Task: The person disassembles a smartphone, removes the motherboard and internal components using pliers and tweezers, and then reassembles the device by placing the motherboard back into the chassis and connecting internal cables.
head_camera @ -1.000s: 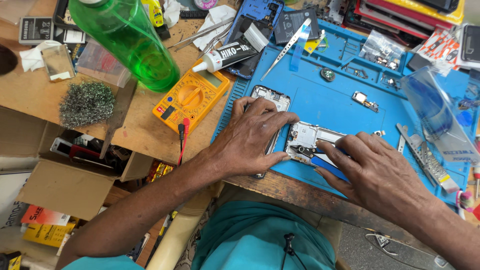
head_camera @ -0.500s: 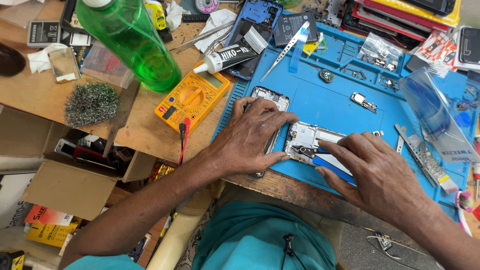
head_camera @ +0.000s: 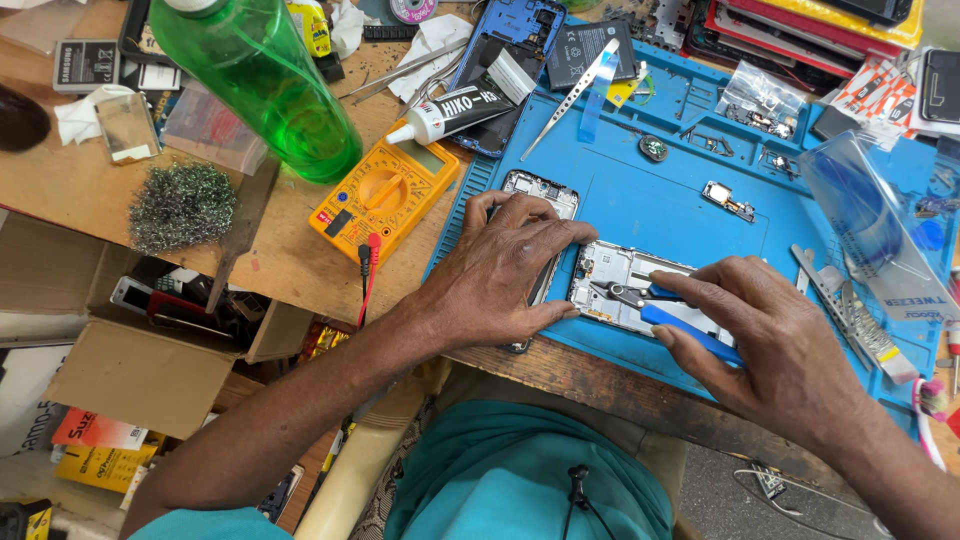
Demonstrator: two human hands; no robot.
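Head view | right hand [head_camera: 775, 350] blue-handled cutters [head_camera: 660, 310] unmoved | left hand [head_camera: 500, 270] still pressing phone frame [head_camera: 620, 285]

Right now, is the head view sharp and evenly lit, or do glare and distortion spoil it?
Head view: even daylight, both hands sharp, left hand and right hand on the opened phone frame; glare only on the green bottle; edges bend slightly from the wide lens.

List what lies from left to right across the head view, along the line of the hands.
Steel wool pad → yellow multimeter → left hand → opened phone frame → blue-handled cutters → right hand → clear plastic packet.
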